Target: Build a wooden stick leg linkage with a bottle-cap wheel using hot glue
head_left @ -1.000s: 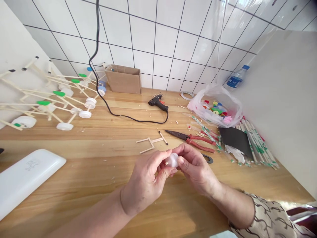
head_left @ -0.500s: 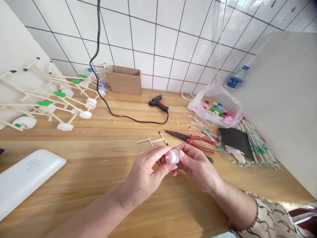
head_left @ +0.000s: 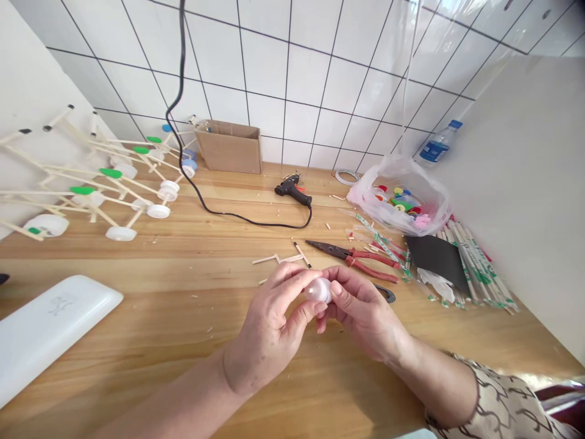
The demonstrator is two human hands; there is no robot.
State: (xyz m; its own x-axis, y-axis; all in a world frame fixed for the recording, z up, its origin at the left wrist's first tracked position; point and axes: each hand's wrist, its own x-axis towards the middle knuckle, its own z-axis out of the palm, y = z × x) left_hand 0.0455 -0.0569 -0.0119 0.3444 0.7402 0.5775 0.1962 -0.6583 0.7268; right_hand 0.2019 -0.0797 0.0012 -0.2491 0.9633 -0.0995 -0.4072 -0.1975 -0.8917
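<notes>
Between my two hands are white plastic bottle caps [head_left: 319,290], held together above the table, with a small pale tip showing on the left face. My left hand [head_left: 276,317] pinches them from the left with fingers and thumb. From the right, my right hand [head_left: 363,308] grips the same caps, its thumb pressed on their edge. Fingers cover part of the caps. Just beyond my hands lies a small frame of thin wooden sticks [head_left: 287,258] with a dark-tipped crosspiece. Long-nosed pliers [head_left: 351,252] with red handles rest behind my right hand.
A black glue gun [head_left: 292,189] lies at the back with its cable looping left, near a cardboard box [head_left: 231,149]. Stick models with white wheels [head_left: 121,233] crowd the left. At right are a plastic bag [head_left: 365,186] of colourful caps and wrapped sticks [head_left: 484,268].
Both hands keep their grip on the white caps. My left hand's fingers have shifted slightly over them; otherwise the hands and caps have barely moved.
</notes>
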